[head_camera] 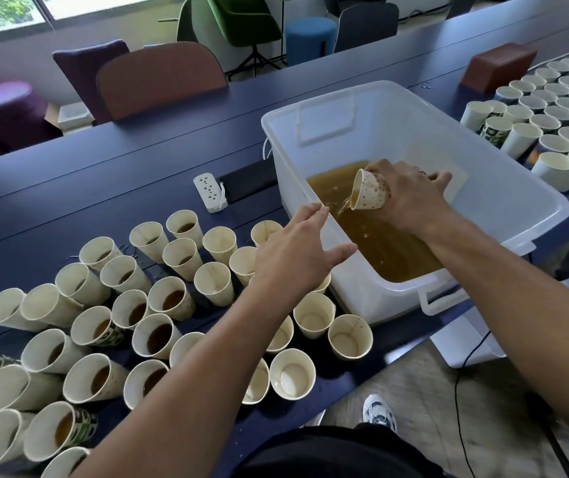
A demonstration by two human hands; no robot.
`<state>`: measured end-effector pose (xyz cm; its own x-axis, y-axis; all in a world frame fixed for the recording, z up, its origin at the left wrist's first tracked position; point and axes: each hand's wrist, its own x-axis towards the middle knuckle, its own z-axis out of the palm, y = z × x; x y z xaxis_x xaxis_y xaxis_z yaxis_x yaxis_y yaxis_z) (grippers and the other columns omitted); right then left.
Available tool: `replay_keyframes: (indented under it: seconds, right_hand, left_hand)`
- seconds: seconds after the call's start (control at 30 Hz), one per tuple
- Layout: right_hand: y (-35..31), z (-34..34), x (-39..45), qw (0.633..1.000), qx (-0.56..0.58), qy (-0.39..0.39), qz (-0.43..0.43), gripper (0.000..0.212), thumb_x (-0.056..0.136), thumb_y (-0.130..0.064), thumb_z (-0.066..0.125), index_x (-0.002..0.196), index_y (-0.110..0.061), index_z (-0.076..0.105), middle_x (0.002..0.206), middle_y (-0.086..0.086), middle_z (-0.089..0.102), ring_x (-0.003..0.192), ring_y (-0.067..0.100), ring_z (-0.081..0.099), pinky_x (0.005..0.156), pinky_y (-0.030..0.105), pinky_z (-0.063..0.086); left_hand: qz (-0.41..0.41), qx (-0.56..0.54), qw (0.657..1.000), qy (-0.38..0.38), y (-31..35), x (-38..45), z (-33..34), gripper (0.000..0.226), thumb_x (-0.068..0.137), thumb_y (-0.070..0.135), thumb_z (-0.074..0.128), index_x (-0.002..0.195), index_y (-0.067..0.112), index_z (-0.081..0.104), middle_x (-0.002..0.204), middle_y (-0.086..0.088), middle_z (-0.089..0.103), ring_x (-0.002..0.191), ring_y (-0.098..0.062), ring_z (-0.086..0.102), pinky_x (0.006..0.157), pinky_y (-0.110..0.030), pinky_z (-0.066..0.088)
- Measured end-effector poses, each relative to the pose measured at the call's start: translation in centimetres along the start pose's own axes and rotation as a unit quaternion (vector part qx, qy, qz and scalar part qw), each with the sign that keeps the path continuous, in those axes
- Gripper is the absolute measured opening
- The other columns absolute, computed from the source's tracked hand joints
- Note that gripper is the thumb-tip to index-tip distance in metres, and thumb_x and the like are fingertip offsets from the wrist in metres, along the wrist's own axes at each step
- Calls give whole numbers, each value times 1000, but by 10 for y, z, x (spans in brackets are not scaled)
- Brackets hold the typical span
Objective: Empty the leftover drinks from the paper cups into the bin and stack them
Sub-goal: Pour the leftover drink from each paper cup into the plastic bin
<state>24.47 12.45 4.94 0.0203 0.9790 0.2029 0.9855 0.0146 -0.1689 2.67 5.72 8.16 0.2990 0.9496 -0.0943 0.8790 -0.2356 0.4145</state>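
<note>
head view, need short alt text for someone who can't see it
The right hand tips a spotted paper cup, pouring brown drink into a clear plastic bin on a dark table. The left hand hovers open above paper cups.

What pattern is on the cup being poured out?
Orange and brown dots on white, on the cup, seen in the head view.

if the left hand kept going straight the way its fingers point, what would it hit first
Most likely the near-left wall of the translucent white plastic bin. The open left hand hovers above the paper cups, its fingers aimed up and right at the bin's rim. Depth is unclear, so it might pass just over the rim.
</note>
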Motion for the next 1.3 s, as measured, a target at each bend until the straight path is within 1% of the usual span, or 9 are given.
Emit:
replay_keyframes:
  seconds: [0.2, 0.33, 0.43, 0.6, 0.83, 0.97, 1.1, 1.23, 1.3]
  right_hand:
    - [-2, -2, -1, 999, -39, 1, -19, 63, 80, -34, 77, 134, -34, 46, 123, 10, 55, 107, 33, 57, 91, 49, 29]
    - [-5, -1, -2, 999, -28, 7, -24, 69, 77, -28, 79, 132, -32, 38, 122, 10, 57, 107, 34, 58, 88, 48, 28]
    - [-6, -3, -2, 999, -33, 9, -34, 61, 78, -26, 77, 124, -29, 38, 118, 8, 59, 105, 32, 58, 87, 48, 29]
    - [-7, -4, -5, 995, -79, 6, -58, 53, 81, -26, 74, 124, -29, 44, 117, 6, 61, 109, 31, 55, 89, 48, 30]
    - [-8, -4, -6, 994, -94, 7, -61, 56, 80, -24, 75, 126, -29, 45, 119, 6, 61, 112, 31, 54, 91, 50, 31]
    - [-8, -5, -5, 994, -92, 39, -51, 57, 79, -21, 75, 127, -27, 45, 121, 10, 61, 114, 34, 54, 93, 52, 31]
    - [-8, -6, -5, 995, -92, 2, -47, 55, 79, -24, 75, 125, -28, 46, 118, 8, 61, 113, 32, 54, 93, 50, 30]
    - [-7, -7, -5, 995, -85, 36, -38, 56, 79, -24, 76, 126, -25, 46, 117, 10, 62, 112, 33, 55, 94, 53, 31]
    - [-9, -8, -5, 995, -90, 8, -32, 56, 79, -24, 76, 125, -26, 46, 115, 9, 62, 111, 32, 54, 94, 52, 31]
  left_hand:
    - [-3, -1, 1000, 2, -1, 0, 1, 81, 91, 69, 54, 159, 34, 27, 164, 21, 22, 143, -17, 41, 92, -41, 51]
    - [-4, -4, 1000, 0, 0, -1, 0, 81, 92, 68, 54, 159, 35, 26, 164, 21, 22, 143, -17, 40, 91, -41, 50]
    - [-5, -1, 1000, -3, 0, -1, 0, 80, 92, 68, 54, 159, 35, 25, 164, 21, 21, 144, -17, 39, 93, -43, 50]
    - [-2, -2, 1000, -2, 1, -1, 0, 81, 92, 68, 54, 159, 35, 25, 164, 20, 21, 144, -17, 40, 92, -40, 50]
    - [-1, -2, 1000, 1, 0, -1, 1, 80, 92, 68, 54, 159, 34, 26, 164, 20, 22, 143, -16, 40, 92, -40, 51]
    - [-2, -5, 1000, 1, 0, -1, 1, 80, 92, 67, 55, 159, 34, 27, 164, 20, 23, 143, -17, 41, 94, -41, 50]
    - [-5, -11, 1000, 2, -1, 1, 3, 81, 91, 68, 56, 159, 35, 28, 163, 20, 23, 142, -18, 42, 96, -43, 50]
    - [-2, -19, 1000, 4, -2, 1, 4, 80, 91, 68, 56, 159, 35, 27, 164, 20, 23, 142, -18, 42, 96, -44, 50]
    - [-1, -21, 1000, 5, -2, 1, 4, 80, 92, 68, 56, 159, 34, 27, 164, 20, 22, 142, -18, 42, 95, -43, 50]
